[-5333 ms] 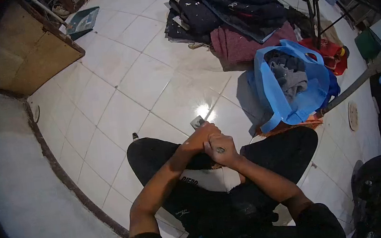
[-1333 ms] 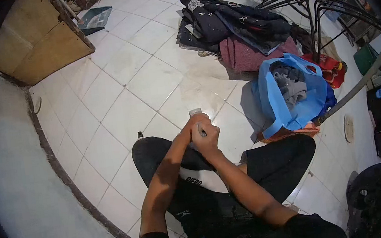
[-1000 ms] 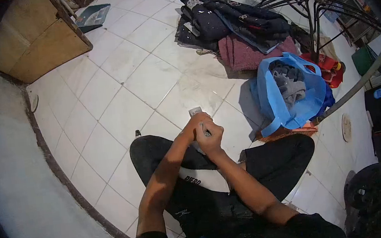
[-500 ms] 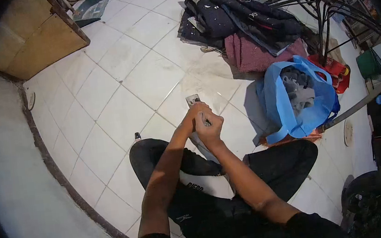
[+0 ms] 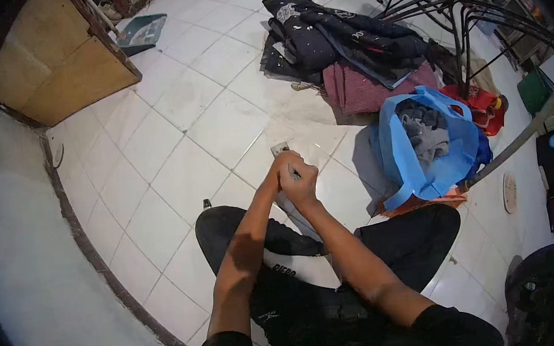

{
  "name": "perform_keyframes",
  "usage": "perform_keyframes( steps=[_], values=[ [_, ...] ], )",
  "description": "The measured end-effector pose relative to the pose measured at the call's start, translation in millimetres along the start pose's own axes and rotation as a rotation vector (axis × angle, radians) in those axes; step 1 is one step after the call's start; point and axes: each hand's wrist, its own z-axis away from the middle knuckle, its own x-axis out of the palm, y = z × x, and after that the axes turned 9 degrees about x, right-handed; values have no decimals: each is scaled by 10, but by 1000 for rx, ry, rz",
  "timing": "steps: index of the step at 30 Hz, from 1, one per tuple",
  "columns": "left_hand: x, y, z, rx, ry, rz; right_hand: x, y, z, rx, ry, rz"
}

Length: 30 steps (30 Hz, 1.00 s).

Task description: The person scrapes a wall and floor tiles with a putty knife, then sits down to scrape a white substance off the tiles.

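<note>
My left hand (image 5: pixel 278 169) and my right hand (image 5: pixel 301 185) are closed and pressed together above the floor, in front of my crossed legs. A small pale piece with dark marks (image 5: pixel 280 148) pokes out past the far side of my left hand. Within the curl of my right fist a dark patch shows; what the fingers wrap round is mostly hidden. Below my wrists runs a greyish strip (image 5: pixel 297 217), perhaps cloth. In my lap lies a white piece with dark lettering (image 5: pixel 311 271).
A blue bag (image 5: pixel 393 154) with grey cloth inside stands to the right. Beyond it are piled dark clothes (image 5: pixel 350 33), a mauve cloth (image 5: pixel 356 90) and a black metal frame (image 5: pixel 451 2). A wooden panel (image 5: pixel 66 60) and dustpan (image 5: pixel 142 33) are at the far left.
The camera view has tilted and shifted slightly, so more of the far floor shows. My hands stay closed together, with the pale piece showing a little less beyond them.
</note>
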Motion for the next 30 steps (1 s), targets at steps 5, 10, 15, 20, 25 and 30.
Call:
perform_keyframes(
  steps=[5,10,15,20,25,30],
  values=[
    [5,636,65,47,12,-27,-180,-98,269,25,16,16],
    [336,550,293,15,-2,-46,-401,-147,484,84,-6,72],
    [180,1135,219,-53,31,-37,-516,-330,477,141,-85,7],
    [189,938,333,-30,28,-65,-417,-267,539,73,-66,-73],
    [187,759,428,-97,101,-68,-261,-232,492,33,-55,-10],
    [49,660,375,-32,110,-101,-131,-204,443,103,-82,-15]
  ],
)
